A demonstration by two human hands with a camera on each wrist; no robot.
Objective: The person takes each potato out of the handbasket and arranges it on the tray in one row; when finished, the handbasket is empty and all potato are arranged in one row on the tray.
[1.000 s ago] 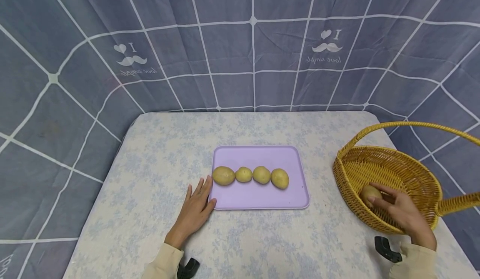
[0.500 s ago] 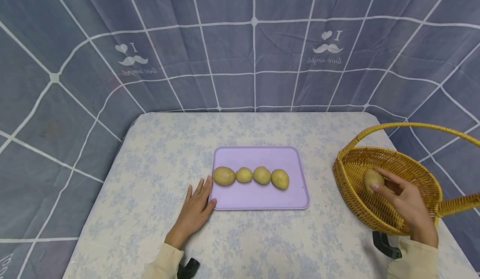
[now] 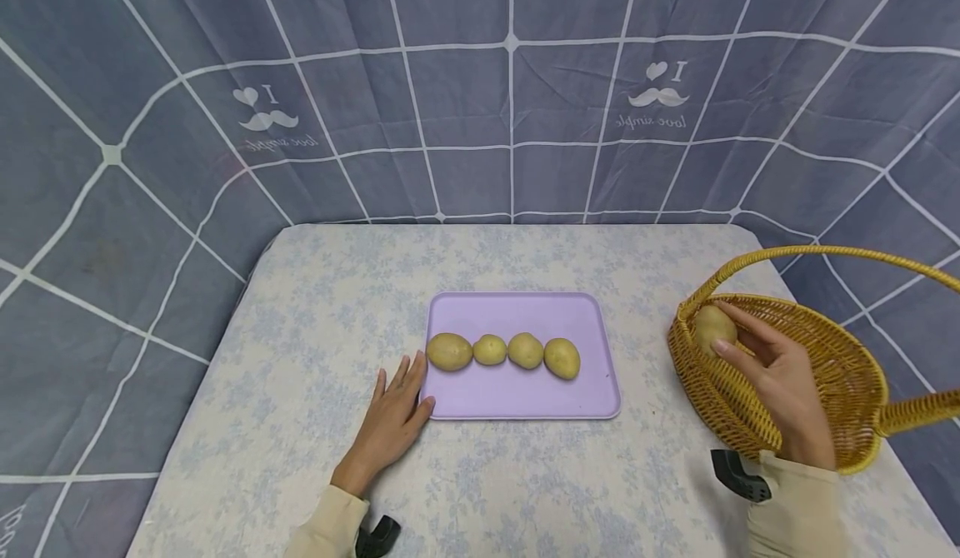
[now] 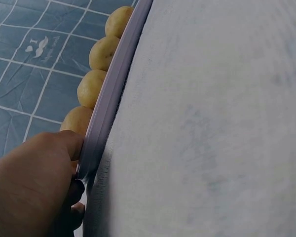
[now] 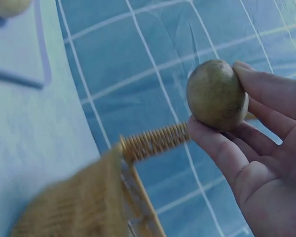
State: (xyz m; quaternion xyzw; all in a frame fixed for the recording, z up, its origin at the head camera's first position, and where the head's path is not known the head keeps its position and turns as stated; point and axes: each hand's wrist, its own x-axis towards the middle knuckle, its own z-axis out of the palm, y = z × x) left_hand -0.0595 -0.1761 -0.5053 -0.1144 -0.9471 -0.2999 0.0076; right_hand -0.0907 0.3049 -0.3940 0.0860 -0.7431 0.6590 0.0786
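Observation:
My right hand (image 3: 780,375) pinches a potato (image 3: 713,330) between thumb and fingers, above the left side of the wicker basket (image 3: 847,358). In the right wrist view that potato (image 5: 217,95) is held at the fingertips, clear of the basket's rim. A lilac tray (image 3: 517,396) lies mid-table with several potatoes in a row across it, the largest potato (image 3: 449,351) at the left end. My left hand (image 3: 386,420) lies with straight, spread fingers against the tray's left edge. The left wrist view shows that hand (image 4: 34,177) at the tray rim (image 4: 113,89).
The basket's tall handle (image 3: 810,250) arches over it at the table's right side. A patterned tablecloth (image 3: 337,291) covers the table. Behind and beside it hangs a blue-grey checked curtain (image 3: 465,100).
My right hand has lifted the potato from the basket's bottom and carried it up and left toward the rim. The left hand and the tray have stayed in place.

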